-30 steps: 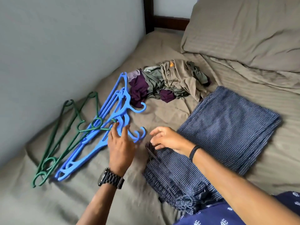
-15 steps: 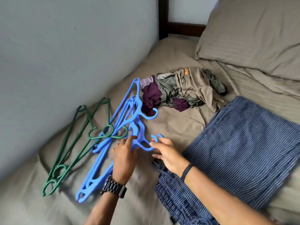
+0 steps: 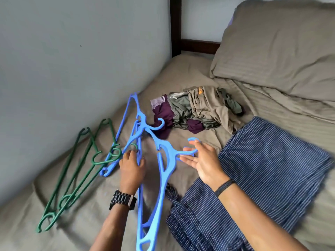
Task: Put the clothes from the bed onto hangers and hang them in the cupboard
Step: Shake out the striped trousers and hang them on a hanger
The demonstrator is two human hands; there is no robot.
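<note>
- Where the bed meets the grey wall, a loose fan of plastic hangers lies on the taupe sheet; the green hangers lie nearest the wall, thin-framed, their hooks curled.
- The blue hanger is broad and flat, bright blue, with cut-outs at the neck and at the shoulder end; it stands lifted off the sheet, its hook at the right hand, its lower end pointing toward the viewer.
- The right hand has the hook between its fingers; the fingers lie nearly straight, so whether the grip closes on the hook cannot be told.
- The left hand, with a dark watch at its wrist, rests on the other blue hangers; its fingers curl over a bar of one, the grip closed on it.
- The crumpled clothes, purple, grey-green and tan, lie in a heap beyond the hangers, near the pillow.
- The striped navy cloth lies folded on the bed under the right forearm.
</note>
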